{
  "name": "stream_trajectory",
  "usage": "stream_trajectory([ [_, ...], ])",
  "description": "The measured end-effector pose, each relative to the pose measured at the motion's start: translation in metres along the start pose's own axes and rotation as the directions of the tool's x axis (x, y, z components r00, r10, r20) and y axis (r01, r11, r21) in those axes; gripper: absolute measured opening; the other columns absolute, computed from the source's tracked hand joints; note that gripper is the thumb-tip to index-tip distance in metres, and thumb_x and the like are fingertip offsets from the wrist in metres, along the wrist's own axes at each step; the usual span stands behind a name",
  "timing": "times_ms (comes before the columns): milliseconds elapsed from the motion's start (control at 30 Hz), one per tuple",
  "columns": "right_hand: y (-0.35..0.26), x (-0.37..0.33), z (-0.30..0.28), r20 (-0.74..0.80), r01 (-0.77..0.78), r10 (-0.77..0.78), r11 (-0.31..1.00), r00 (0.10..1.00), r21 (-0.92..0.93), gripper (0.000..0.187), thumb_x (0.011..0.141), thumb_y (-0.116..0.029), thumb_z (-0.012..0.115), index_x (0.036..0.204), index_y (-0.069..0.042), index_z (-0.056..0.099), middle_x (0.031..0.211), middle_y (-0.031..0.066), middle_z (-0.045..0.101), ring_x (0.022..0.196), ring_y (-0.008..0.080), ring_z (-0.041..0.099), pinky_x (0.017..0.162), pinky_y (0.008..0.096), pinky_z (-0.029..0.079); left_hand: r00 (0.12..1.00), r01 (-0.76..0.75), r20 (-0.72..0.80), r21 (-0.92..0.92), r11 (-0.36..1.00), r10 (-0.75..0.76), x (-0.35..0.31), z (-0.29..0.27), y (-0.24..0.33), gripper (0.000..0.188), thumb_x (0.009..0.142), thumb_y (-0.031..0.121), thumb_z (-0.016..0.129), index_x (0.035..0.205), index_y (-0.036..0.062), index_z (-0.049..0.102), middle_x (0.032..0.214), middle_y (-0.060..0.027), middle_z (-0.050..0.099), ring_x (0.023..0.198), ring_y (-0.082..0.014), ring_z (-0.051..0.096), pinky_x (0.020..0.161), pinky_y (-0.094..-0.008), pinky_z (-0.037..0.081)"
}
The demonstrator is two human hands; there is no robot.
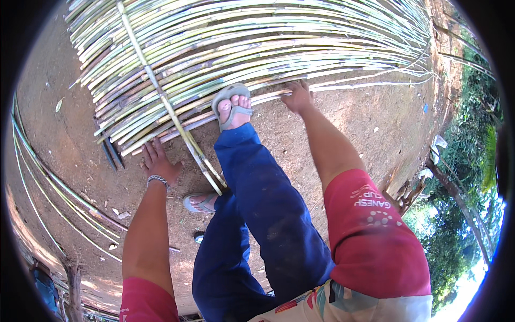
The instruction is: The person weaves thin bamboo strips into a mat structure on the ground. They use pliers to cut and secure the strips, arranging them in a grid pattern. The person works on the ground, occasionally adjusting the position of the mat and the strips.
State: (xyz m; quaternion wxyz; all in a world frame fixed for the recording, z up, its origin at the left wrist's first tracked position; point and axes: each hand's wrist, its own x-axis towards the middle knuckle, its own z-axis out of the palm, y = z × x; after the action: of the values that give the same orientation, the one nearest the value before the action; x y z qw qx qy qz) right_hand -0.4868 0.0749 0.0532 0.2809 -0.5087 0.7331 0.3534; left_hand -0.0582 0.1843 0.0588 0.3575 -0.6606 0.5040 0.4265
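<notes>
A broad row of thin green and yellowish bamboo poles (177, 70) lies side by side on the ground. Across their left part runs a crosspiece (146, 67), whose near end reaches my rear foot. My left hand (163, 167) rests with fingers spread at the left end of the nearest pole, fingertips touching it. Further right, my right hand (299, 98) reaches over the same near edge, fingers on the far side of a bamboo pole (270, 96) and thumb on the near side. My forward sandalled foot (235, 104) stands on the near poles.
Several loose thin poles (59, 188) lie on the dirt at the left. Two dark bars (111, 154) stick out under the row's left end. A second sandalled foot (201, 203) is on the ground. Wood pieces (410, 194) and greenery (456, 161) are at the right.
</notes>
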Motion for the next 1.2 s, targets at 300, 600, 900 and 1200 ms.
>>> stream_trajectory([
  [300,0.025,0.009,-0.040,0.143,-0.008,0.063,0.934,0.988,-0.356,0.060,0.097,-0.037,0.060,0.150,-0.015,0.043,0.150,0.0108,0.050,0.145,0.0266,0.040,0.124,0.0508,0.024,0.998,-0.021,0.062,-0.009,1.000,0.022,0.004,-0.009,-0.001,0.118,0.083,0.053,0.074,0.163,0.0167,-0.004,0.170,-0.0159,-0.003,0.157,-0.0325,-0.004,0.121,-0.0616,0.016],
  [600,0.038,-0.014,-0.024,0.047,-0.026,0.040,0.965,0.998,-0.262,0.049,0.096,-0.017,0.052,0.145,-0.015,0.049,0.151,0.0075,0.048,0.145,0.0242,0.039,0.123,0.0480,0.027,0.998,-0.007,0.061,-0.024,1.000,0.009,0.003,-0.013,0.003,0.118,0.083,0.051,0.076,0.162,0.0142,-0.003,0.169,-0.0201,0.000,0.156,-0.0357,-0.004,0.122,-0.0601,0.016],
  [900,0.042,-0.030,-0.018,-0.056,-0.041,0.034,0.990,0.998,-0.138,0.038,0.101,-0.034,0.052,0.130,-0.011,0.060,0.137,0.0097,0.057,0.137,0.0263,0.047,0.117,0.0480,0.033,0.998,-0.014,0.058,-0.033,0.999,0.016,0.005,-0.011,-0.002,0.117,0.084,0.053,0.075,0.162,0.0155,-0.004,0.169,-0.0193,-0.001,0.156,-0.0349,-0.005,0.122,-0.0601,0.016],
  [1200,0.044,-0.042,-0.016,-0.061,-0.066,0.059,0.989,0.996,-0.129,0.036,0.103,-0.033,0.050,0.130,-0.011,0.060,0.137,0.0082,0.058,0.137,0.0254,0.046,0.115,0.0503,0.035,0.995,-0.036,0.087,-0.040,0.999,0.040,0.004,-0.020,-0.008,0.116,0.083,0.051,0.075,0.163,0.0187,-0.003,0.169,-0.0175,-0.002,0.156,-0.0341,-0.002,0.122,-0.0606,0.017],
])
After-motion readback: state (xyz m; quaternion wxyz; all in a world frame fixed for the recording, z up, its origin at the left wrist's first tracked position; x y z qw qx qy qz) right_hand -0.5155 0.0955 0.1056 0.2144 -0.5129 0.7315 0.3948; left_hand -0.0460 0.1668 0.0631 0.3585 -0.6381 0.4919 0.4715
